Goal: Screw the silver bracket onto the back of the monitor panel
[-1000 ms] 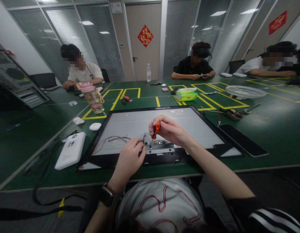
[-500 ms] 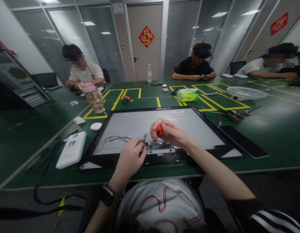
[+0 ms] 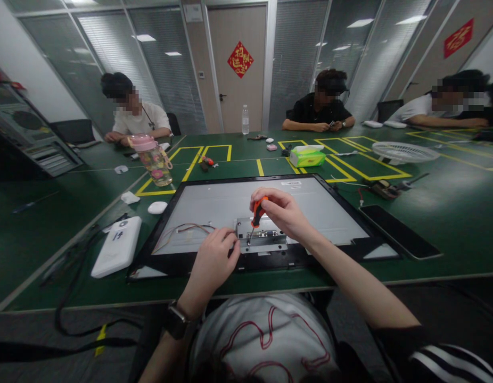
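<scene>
A flat display panel point(image 3: 202, 205) with a black frame lies on the green table in front of me. A metal bracket point(image 3: 266, 246) with a row of connector ports is at its near edge. My right hand point(image 3: 284, 213) pinches the top of an orange and black screwdriver point(image 3: 257, 214), which leans slightly. The tip meets the bracket near its left part. My left hand point(image 3: 215, 258) has its fingers curled against the bracket's left end, steadying it, with the fingertips partly hidden. Thin coloured wires point(image 3: 180, 229) run over the panel beside that hand.
A white power bank point(image 3: 117, 247) and a white round case point(image 3: 157, 207) lie left of the panel, below a pink-lided bottle point(image 3: 153, 162). On the right is a black phone point(image 3: 400, 231). Beyond are a green tissue pack point(image 3: 307, 156) and a white round grille point(image 3: 406, 152). Several people sit across the table.
My right hand has opened its grip and shifted slightly up, so more of the screwdriver's handle shows. The left hand and the panel have stayed put.
</scene>
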Available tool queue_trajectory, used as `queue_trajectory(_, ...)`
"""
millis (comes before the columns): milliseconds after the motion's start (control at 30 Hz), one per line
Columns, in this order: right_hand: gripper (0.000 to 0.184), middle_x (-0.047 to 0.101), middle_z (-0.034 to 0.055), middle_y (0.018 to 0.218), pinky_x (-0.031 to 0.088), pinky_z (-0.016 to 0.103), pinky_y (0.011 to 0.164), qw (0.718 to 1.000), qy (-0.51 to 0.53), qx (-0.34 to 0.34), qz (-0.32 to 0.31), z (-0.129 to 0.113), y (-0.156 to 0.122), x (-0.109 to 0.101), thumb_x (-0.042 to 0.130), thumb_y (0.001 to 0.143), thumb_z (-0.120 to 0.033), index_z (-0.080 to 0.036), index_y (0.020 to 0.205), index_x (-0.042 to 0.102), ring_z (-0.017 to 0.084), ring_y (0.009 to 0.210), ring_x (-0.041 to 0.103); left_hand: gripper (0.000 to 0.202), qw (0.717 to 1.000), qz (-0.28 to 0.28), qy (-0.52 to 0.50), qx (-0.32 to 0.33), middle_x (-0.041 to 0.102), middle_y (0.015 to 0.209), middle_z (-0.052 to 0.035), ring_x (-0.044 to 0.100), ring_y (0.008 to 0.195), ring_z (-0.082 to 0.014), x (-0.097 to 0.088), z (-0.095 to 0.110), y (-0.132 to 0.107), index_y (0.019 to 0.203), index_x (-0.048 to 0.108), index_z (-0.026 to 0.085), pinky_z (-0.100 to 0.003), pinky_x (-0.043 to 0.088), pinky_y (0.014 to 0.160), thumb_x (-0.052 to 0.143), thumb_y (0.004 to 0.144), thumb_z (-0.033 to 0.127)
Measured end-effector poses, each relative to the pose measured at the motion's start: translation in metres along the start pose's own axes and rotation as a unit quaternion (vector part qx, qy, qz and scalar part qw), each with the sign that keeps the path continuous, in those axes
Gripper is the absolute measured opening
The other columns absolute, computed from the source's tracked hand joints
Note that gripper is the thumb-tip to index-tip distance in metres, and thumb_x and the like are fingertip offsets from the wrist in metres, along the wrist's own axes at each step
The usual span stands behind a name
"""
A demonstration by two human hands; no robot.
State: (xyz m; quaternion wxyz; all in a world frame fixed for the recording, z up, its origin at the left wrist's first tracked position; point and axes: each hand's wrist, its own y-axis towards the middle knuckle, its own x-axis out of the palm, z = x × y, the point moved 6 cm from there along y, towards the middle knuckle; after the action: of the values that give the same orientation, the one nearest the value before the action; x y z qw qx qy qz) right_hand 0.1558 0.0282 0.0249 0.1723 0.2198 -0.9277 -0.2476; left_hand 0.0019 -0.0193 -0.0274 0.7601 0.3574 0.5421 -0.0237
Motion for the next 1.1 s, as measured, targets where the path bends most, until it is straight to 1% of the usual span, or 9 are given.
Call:
queue_trajectory(200,0.024,0.072,0.0053,0.102,0.052,0.036,0.085,1.0,-0.014,0.0,0.008,-0.002,-0.001,-0.002,0.062,0.091,-0.038,-0.024,0.107,0.073,0.019,0.092,0.066,0.013,1.0,-0.003,0.001,0.002,0.067,0.099,-0.0091,0.065,0.09,-0.0241,0.003,-0.001,-0.001,0.084,0.062,0.017,-0.041,0.053,0.085,0.052,0.091,0.015)
queue_trajectory(267,0.025,0.072,0.0058,0.103,0.052,0.038,0.087,0.999,-0.033,-0.011,0.006,-0.002,-0.002,-0.003,0.059,0.093,-0.037,-0.025,0.111,0.071,0.02,0.094,0.066,0.012,1.0,-0.002,0.003,0.004,0.067,0.099,-0.009,0.065,0.09,-0.024,0.002,-0.001,-0.001,0.084,0.062,0.017,-0.04,0.054,0.084,0.052,0.091,0.015)
queue_trajectory(367,0.022,0.07,0.0043,0.098,0.053,0.035,0.081,0.997,-0.07,-0.04,0.012,-0.004,-0.002,-0.004,0.059,0.093,-0.033,-0.027,0.111,0.071,0.018,0.09,0.065,0.013,1.0,0.0,0.005,0.003,0.068,0.098,-0.0088,0.065,0.089,-0.0238,0.001,0.0,-0.001,0.083,0.062,0.017,-0.04,0.054,0.083,0.051,0.09,0.016)
queue_trajectory(467,0.017,0.065,0.0023,0.096,0.052,0.029,0.074,0.99,-0.123,-0.067,0.027,-0.009,-0.002,-0.003,0.065,0.09,-0.028,-0.029,0.105,0.073,0.015,0.084,0.061,0.013,1.0,0.001,0.004,0.002,0.068,0.098,-0.0088,0.065,0.089,-0.0236,0.0,0.0,0.0,0.083,0.062,0.017,-0.04,0.054,0.083,0.052,0.09,0.015)
queue_trajectory(600,0.014,0.061,0.0012,0.095,0.051,0.028,0.078,0.983,-0.157,-0.089,0.042,-0.015,-0.002,-0.003,0.068,0.087,-0.026,-0.03,0.099,0.075,0.014,0.086,0.058,0.013,1.0,-0.003,0.0,-0.002,0.067,0.099,-0.0086,0.065,0.089,-0.0234,0.002,-0.001,-0.001,0.083,0.062,0.017,-0.04,0.054,0.084,0.051,0.09,0.016)
queue_trajectory(700,0.017,0.062,0.002,0.097,0.051,0.031,0.081,0.983,-0.158,-0.081,0.042,-0.012,-0.002,-0.006,0.062,0.092,-0.031,-0.031,0.104,0.074,0.015,0.089,0.06,0.014,1.0,-0.004,-0.003,-0.005,0.067,0.099,-0.0086,0.064,0.09,-0.0231,0.002,-0.002,-0.001,0.083,0.062,0.018,-0.039,0.054,0.084,0.051,0.091,0.017)
queue_trajectory(833,0.024,0.069,0.0039,0.106,0.049,0.038,0.091,0.99,-0.125,-0.056,0.036,-0.004,-0.002,-0.009,0.055,0.095,-0.036,-0.03,0.111,0.072,0.02,0.099,0.063,0.013,1.0,-0.002,-0.004,-0.003,0.067,0.1,-0.0091,0.064,0.09,-0.0234,0.002,-0.002,-0.001,0.084,0.063,0.017,-0.04,0.054,0.084,0.051,0.091,0.016)
queue_trajectory(967,0.025,0.072,0.0047,0.106,0.052,0.04,0.089,0.994,-0.098,-0.034,0.033,0.0,-0.003,-0.01,0.056,0.095,-0.038,-0.029,0.113,0.071,0.021,0.096,0.067,0.013,1.0,-0.004,-0.005,-0.003,0.067,0.1,-0.0089,0.064,0.091,-0.0237,0.002,-0.002,-0.001,0.084,0.062,0.017,-0.04,0.053,0.084,0.051,0.091,0.016)
queue_trajectory(1100,0.023,0.072,0.0044,0.101,0.054,0.038,0.086,0.993,-0.103,-0.038,0.048,-0.002,-0.002,-0.011,0.06,0.092,-0.037,-0.027,0.11,0.071,0.02,0.095,0.067,0.013,1.0,0.004,-0.005,0.0,0.068,0.099,-0.0085,0.064,0.09,-0.0228,0.001,-0.002,-0.001,0.083,0.062,0.018,-0.039,0.054,0.084,0.051,0.09,0.016)
